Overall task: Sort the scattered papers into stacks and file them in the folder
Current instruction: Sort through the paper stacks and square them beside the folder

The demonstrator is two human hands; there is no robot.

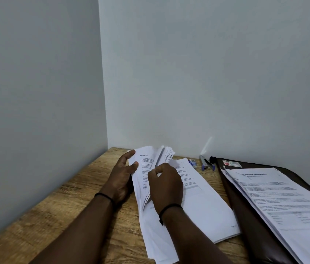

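Thumbing through a thick sheaf of papers at the middle of the desk, with the left hand gripping the sheaf's left edge, thumb over the top page, and the right hand pinching a fan of lifted pages between curled fingers. Lying under and just right of the sheaf, a flat stack of sheets, looking already squared. Resting farther right, a dark folder, open or at least flat, with another stack of printed pages lying on top of it, not yet tucked inside as far as can be told. Judging from this, sitting somewhere past the midpoint: gathering seemingly done, two stacks formed, the sheaf in the hands still being sorted, filing still remaining. Lying along the back edge of the desk between the stacks and the folder, an eraser and a few pens.
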